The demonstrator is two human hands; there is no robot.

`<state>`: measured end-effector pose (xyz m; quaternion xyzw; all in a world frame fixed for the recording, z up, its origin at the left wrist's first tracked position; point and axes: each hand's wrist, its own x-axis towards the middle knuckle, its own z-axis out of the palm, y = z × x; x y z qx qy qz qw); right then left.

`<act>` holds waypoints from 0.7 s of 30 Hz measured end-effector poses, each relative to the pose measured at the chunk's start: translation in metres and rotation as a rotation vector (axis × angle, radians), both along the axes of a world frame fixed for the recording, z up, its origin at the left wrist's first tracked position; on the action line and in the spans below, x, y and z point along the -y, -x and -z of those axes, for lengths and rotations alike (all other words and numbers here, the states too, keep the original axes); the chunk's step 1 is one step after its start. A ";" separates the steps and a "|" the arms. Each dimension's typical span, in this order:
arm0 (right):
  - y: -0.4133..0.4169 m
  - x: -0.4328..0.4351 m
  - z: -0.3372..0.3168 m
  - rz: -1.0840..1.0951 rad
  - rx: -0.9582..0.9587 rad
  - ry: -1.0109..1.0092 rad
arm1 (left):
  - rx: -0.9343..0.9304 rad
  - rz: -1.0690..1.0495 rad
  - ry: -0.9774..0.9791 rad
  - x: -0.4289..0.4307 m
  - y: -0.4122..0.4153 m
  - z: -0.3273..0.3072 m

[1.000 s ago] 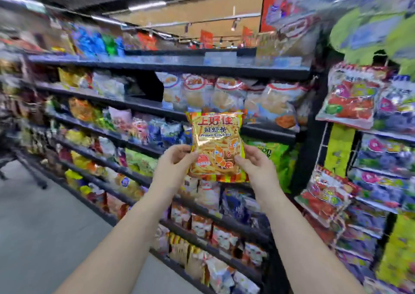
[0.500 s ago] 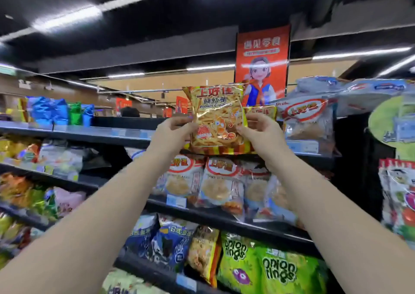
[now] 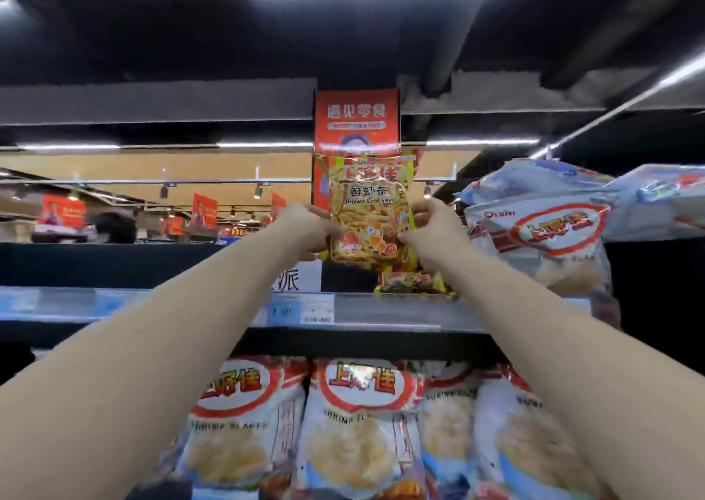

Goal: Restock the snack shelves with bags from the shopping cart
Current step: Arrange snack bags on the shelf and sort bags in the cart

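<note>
A gold prawn cracker bag is held upright above the top shelf, both arms reaching up. My left hand grips its left edge and my right hand pinches its right edge. A second bag of the same kind lies flat on the shelf just below the held one. The shopping cart is out of view.
Large white shrimp snack bags stand on the top shelf to the right. More white bags fill the shelf below. The top shelf to the left shows only a price rail and tag. A red hanging sign is behind.
Both hands have lifted the bag from mid-shelf height up to the top shelf, and my view has tilted upward with it.
</note>
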<state>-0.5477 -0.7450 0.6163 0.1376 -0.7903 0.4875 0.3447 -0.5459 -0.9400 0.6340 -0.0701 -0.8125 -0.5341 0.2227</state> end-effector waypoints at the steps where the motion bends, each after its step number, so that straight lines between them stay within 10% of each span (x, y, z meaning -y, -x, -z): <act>1: 0.005 0.002 -0.002 0.032 0.008 -0.024 | 0.016 0.015 0.018 0.002 0.011 -0.004; 17: 0.066 -0.014 -0.031 0.319 0.436 -0.064 | 0.343 0.562 0.409 -0.016 0.100 -0.019; 21: 0.083 -0.027 -0.027 0.219 0.544 0.251 | 0.441 0.669 0.401 -0.030 0.103 -0.001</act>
